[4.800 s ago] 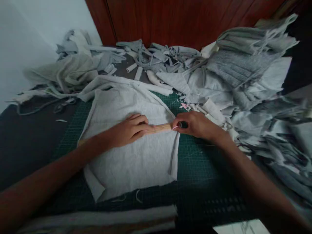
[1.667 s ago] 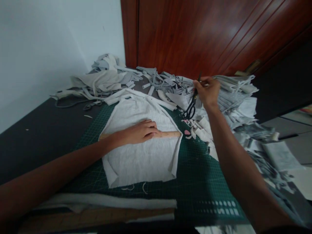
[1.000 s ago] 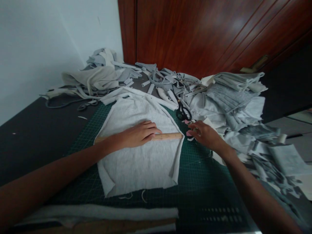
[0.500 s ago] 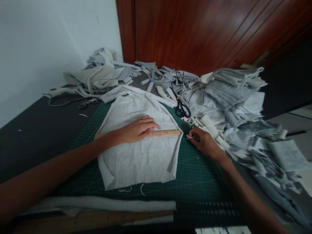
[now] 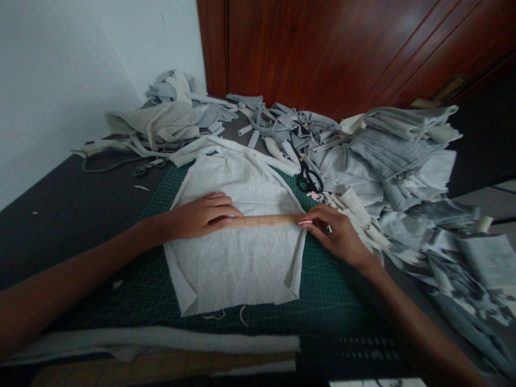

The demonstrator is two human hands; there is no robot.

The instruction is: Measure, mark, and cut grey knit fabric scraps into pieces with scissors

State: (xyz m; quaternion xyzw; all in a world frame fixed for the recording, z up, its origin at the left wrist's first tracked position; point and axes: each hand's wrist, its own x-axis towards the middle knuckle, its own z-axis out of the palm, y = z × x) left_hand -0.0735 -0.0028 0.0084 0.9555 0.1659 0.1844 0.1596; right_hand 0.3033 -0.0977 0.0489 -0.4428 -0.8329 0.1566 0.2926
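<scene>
Across a light grey piece of fabric [image 5: 237, 263] lies a wooden ruler [image 5: 266, 220], roughly level from side to side. My left hand [image 5: 201, 216] rests flat on the ruler's left part, fingers stretched out, and hides that end. At the ruler's right end, by the fabric's right edge, my right hand [image 5: 332, 231] pinches a thin pink piece of what looks like tailor's chalk [image 5: 305, 222]. The fabric has rolled side edges and lies on a green cutting mat [image 5: 334, 295].
Black-handled scissors [image 5: 309, 180] lie beyond the fabric's right edge. Heaps of grey offcuts [image 5: 334, 166] spread at the back and right, with another pile [image 5: 161, 121] at the back left. A long fabric strip [image 5: 181, 339] lies at the front.
My left hand has slid left along the ruler, baring more of it. My right hand has moved left, bringing the pink piece from beside the fabric to the ruler's right end.
</scene>
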